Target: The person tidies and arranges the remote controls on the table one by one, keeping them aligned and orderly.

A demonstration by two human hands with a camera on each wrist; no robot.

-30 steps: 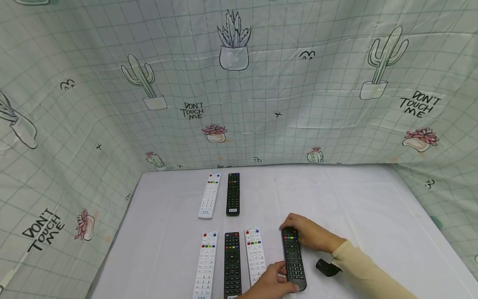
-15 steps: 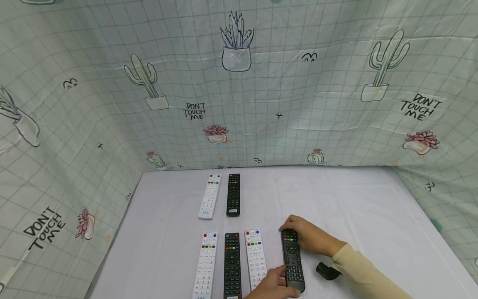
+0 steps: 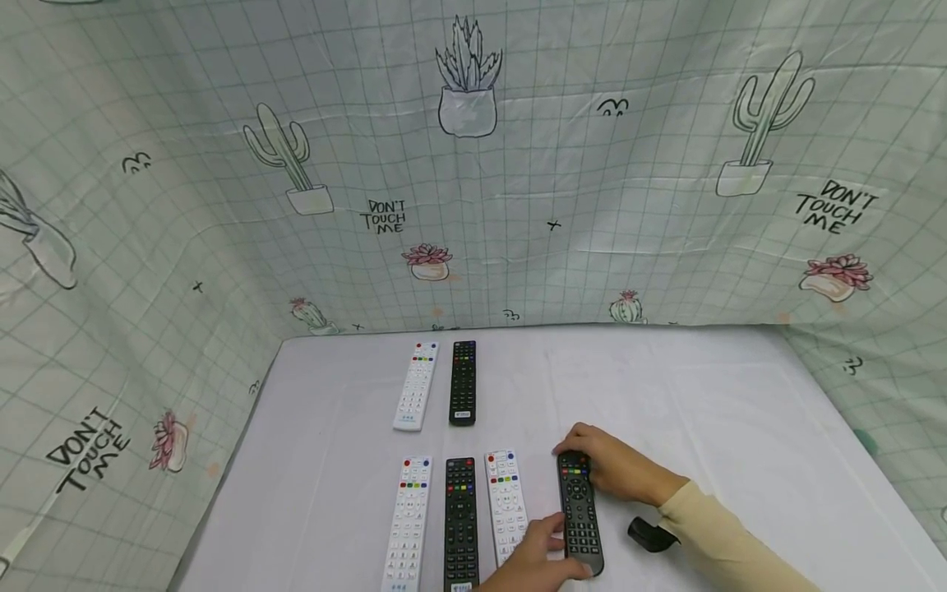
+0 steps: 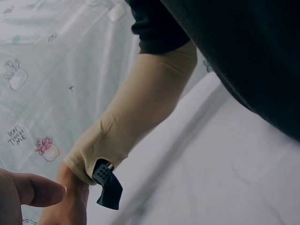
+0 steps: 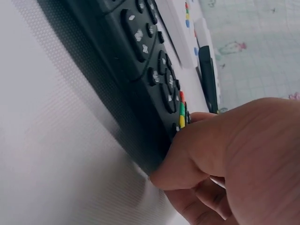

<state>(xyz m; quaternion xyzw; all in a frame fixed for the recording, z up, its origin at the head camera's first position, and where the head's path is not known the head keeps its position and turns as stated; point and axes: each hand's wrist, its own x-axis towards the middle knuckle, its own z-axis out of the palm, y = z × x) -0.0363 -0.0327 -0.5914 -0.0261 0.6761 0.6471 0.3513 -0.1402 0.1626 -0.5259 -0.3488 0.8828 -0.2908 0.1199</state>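
Observation:
A black remote control (image 3: 580, 514) with coloured buttons near its top lies lengthwise between both hands at the right end of the front row. My right hand (image 3: 610, 467) holds its far end, thumb and fingers at opposite sides. At the near end, my left hand (image 3: 534, 561) grips it with the thumb on the bottom edge and fingers along the left side. The right wrist view shows the remote's side (image 5: 140, 98) close up, with the right hand (image 5: 229, 154) pinching its end. Only the left thumb (image 4: 40, 190) shows in the left wrist view; that hand's hold is out of frame there.
Left of the held remote lie a white remote (image 3: 506, 501), a black remote (image 3: 461, 518) and another white remote (image 3: 408, 518). Behind them are a white remote (image 3: 417, 386) and a black remote (image 3: 462, 382). A cactus-print cloth (image 3: 518, 181) hangs around the white table (image 3: 666, 395).

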